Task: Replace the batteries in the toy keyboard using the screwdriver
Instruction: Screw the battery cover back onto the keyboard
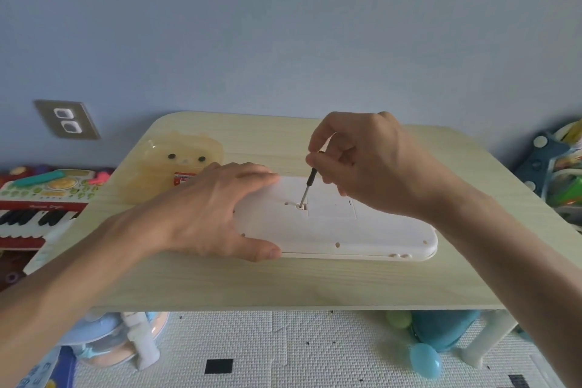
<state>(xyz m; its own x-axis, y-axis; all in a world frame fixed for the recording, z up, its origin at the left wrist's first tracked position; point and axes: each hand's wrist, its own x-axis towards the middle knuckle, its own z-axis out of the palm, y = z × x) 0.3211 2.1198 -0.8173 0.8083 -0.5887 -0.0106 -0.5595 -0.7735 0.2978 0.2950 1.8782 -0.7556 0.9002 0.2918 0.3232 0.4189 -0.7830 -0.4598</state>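
White plastic toy keyboard lies face down (underside up) on the pale wood table. Left hand rests flat on its left end, fingers spread wide. Right hand pinches the screwdriver between its fingertips, tip seated in a recess beside the battery cover.

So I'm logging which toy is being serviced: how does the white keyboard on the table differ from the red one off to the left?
The white keyboard lies back-side up on the table, keys hidden; the red keyboard sits beside the table, below its top, black and white keys showing. The white one is plain, the red one has colourful buttons. The left hand steadies the white one while the right hand works the screwdriver on it; nothing touches the red one. Both are toy keyboards.
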